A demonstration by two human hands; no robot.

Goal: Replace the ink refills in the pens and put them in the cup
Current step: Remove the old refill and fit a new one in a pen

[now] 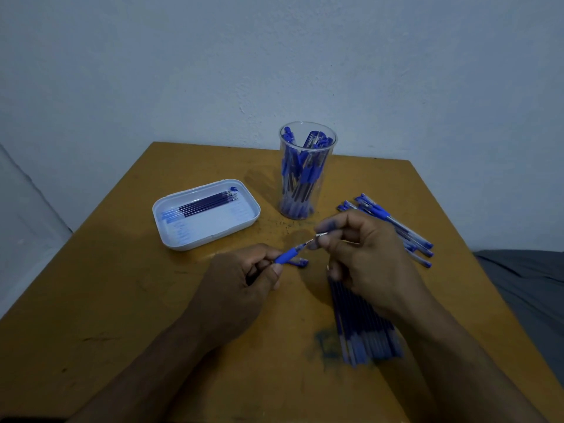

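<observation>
While the brown wooden table [122, 300] is standing against the pale wall [274, 56], it is bearing everything else. The left hand [241, 282] is curling round a pen [287, 255] by its blue rubber grip, holding it just above the table with the tip end pointing up and right. The right hand [360, 254] is pinching a small metal tip piece [321, 236] between thumb and fingers, just beside the pen's open front end; whether the two parts are touching cannot be told. Under the right wrist a fanned bundle of blue refills [363, 328] is lying flat on the table. At the far middle a clear plastic cup [306, 172] is standing upright, holding many capped blue pens. To its right a loose heap of more pens [393, 224] is lying on the table. Left of the cup a white shallow tray [171, 236] is holding several dark refills [210, 200] side by side. A blue pen cap [300, 263] is lying on the table just below the held pen.
</observation>
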